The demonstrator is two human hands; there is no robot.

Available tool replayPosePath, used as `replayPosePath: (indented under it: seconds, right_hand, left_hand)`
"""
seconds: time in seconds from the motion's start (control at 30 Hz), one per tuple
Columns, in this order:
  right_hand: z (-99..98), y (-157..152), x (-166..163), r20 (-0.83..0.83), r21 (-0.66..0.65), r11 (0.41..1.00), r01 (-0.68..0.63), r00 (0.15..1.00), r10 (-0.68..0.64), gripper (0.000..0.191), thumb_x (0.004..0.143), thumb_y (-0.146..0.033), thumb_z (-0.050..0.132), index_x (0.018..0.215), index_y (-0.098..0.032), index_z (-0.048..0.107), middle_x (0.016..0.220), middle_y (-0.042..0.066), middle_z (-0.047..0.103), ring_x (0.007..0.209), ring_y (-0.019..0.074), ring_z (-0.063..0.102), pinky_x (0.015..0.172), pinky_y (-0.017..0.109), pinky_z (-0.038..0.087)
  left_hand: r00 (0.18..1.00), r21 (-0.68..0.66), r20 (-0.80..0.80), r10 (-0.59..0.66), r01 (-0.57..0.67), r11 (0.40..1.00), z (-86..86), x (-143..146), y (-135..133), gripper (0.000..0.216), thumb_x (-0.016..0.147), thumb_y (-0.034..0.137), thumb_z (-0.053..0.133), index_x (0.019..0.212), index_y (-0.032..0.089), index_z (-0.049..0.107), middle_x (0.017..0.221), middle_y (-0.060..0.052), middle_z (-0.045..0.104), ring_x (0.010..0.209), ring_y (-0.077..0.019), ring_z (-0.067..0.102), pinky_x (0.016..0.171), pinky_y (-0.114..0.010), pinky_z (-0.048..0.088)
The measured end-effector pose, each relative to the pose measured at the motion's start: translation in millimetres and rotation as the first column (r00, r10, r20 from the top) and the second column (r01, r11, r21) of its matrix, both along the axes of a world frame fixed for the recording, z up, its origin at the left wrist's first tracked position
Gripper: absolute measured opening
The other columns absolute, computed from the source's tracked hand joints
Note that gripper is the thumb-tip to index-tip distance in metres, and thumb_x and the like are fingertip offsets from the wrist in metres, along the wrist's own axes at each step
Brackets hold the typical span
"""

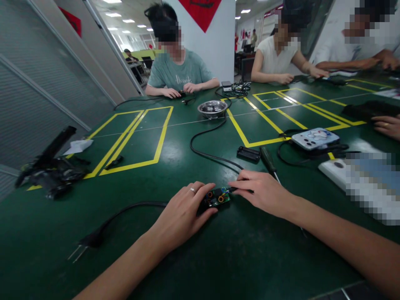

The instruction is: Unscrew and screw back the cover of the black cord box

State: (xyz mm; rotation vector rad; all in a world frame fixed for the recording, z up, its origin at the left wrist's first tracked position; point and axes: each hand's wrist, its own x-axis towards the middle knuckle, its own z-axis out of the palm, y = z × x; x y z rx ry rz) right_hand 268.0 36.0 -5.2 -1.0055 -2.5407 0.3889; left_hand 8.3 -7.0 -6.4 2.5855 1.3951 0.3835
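Observation:
Near the middle of the table lies a small green circuit board [222,197] with copper coils, part of a power adapter. My left hand [184,208], with a ring on one finger, grips its left end between thumb and fingers. A black cord with a two-pin plug [90,241] runs out from under that hand to the left. My right hand [262,191] pinches the black cable [233,189] where it meets the board's right end. Just beyond the right hand are a black plastic case half [248,154] and a screwdriver [268,160] with a dark green handle.
A metal bowl [212,109] with small parts stands further back. Right of me lie a phone [315,138] and a white device [337,175]. Black parts [62,171] are piled at left. Co-workers sit across the green table [125,271], which has yellow tape lines.

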Motion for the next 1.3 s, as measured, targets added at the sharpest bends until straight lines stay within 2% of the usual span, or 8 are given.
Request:
replayPosePath:
  seconds: [0.13, 0.33, 0.57, 0.83, 1.0, 1.3]
  right_hand:
    - [-0.1, -3, -3, 0.067, 0.054, 0.997, -0.050, 0.997, 0.047, 0.030, 0.096, -0.033, 0.050, 0.113, -0.020, 0.070, 0.093, 0.007, 0.068, 0.089, 0.0194, 0.056, 0.080, 0.036, 0.047]
    - [2.5, 1, -3, -0.002, 0.013, 0.998, -0.066, 0.998, 0.066, 0.025, 0.093, -0.032, 0.055, 0.104, -0.019, 0.073, 0.091, 0.006, 0.070, 0.089, 0.0201, 0.054, 0.081, 0.037, 0.044]
    - [3.0, -1, -1, -0.028, -0.043, 0.998, -0.055, 0.998, 0.054, 0.024, 0.094, -0.025, 0.052, 0.106, -0.020, 0.073, 0.093, 0.006, 0.067, 0.088, 0.0181, 0.056, 0.084, 0.038, 0.042]
    - [0.6, -1, -1, -0.008, -0.106, 0.993, -0.050, 0.999, 0.049, 0.025, 0.095, -0.028, 0.052, 0.108, -0.022, 0.072, 0.094, 0.006, 0.065, 0.088, 0.0173, 0.058, 0.083, 0.036, 0.043]
    - [-3.6, 0, -2, -0.030, -0.101, 0.994, -0.041, 0.999, 0.038, 0.024, 0.094, -0.027, 0.054, 0.106, -0.022, 0.074, 0.092, 0.006, 0.065, 0.088, 0.0170, 0.059, 0.084, 0.036, 0.044]
    - [7.2, 2, 0, -0.020, -0.168, 0.984, -0.057, 0.998, 0.055, 0.024, 0.093, -0.027, 0.055, 0.106, -0.022, 0.074, 0.091, 0.006, 0.065, 0.085, 0.0162, 0.061, 0.079, 0.033, 0.046]
  left_hand:
    - [0.999, -0.003, -0.024, -0.039, 0.039, 0.999, 2.0, 2, 1, 0.043, 0.094, 0.037, 0.053, 0.134, 0.026, 0.045, 0.121, -0.009, 0.054, 0.104, -0.0233, 0.057, 0.091, -0.043, 0.051]
    - [0.997, -0.036, -0.034, -0.063, 0.062, 0.997, 4.7, 0, 1, 0.037, 0.095, 0.037, 0.050, 0.130, 0.025, 0.053, 0.122, -0.009, 0.054, 0.103, -0.0228, 0.057, 0.090, -0.042, 0.051]
    - [0.998, -0.051, -0.010, -0.062, 0.062, 0.997, 5.4, -1, 3, 0.038, 0.095, 0.038, 0.050, 0.131, 0.027, 0.054, 0.122, -0.009, 0.053, 0.105, -0.0226, 0.057, 0.091, -0.041, 0.051]
    - [0.999, -0.091, -0.018, -0.046, 0.044, 0.995, 7.7, 1, 3, 0.039, 0.094, 0.038, 0.051, 0.132, 0.027, 0.053, 0.121, -0.008, 0.052, 0.103, -0.0209, 0.058, 0.091, -0.039, 0.052]
    - [0.999, -0.076, 0.016, -0.046, 0.047, 0.996, 5.7, 2, 3, 0.038, 0.093, 0.036, 0.052, 0.131, 0.026, 0.055, 0.119, -0.009, 0.054, 0.101, -0.0214, 0.059, 0.089, -0.039, 0.053]
    - [0.997, -0.077, -0.024, -0.071, 0.069, 0.995, 8.6, 0, 5, 0.039, 0.094, 0.036, 0.051, 0.133, 0.029, 0.053, 0.121, -0.008, 0.054, 0.100, -0.0214, 0.059, 0.089, -0.041, 0.053]
